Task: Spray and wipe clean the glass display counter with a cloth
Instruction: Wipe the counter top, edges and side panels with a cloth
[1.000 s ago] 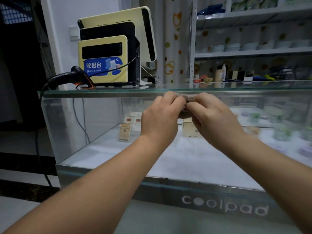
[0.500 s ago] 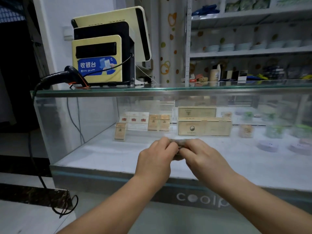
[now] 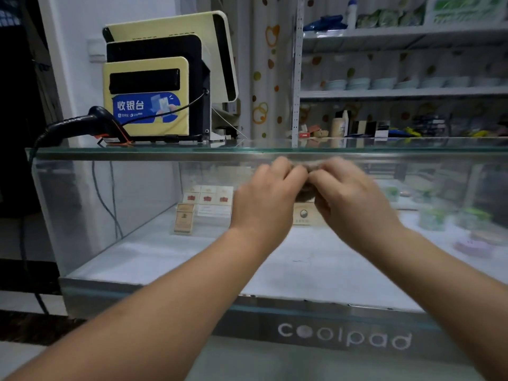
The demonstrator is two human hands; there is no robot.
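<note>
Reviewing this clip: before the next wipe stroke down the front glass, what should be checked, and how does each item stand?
1. Both hands hold the cloth: ok. The left hand and the right hand curl round it.
2. Stroke starts high: ok. The hands sit just under the top edge of the front glass.
3. Cloth flat against the glass: cannot tell, as the hands are blurred.
4. Glass sprayed: cannot tell. No droplets or bottle show.
5. Scanner and register out of the way: ok. Both are on the countertop, left of the hands.
</note>
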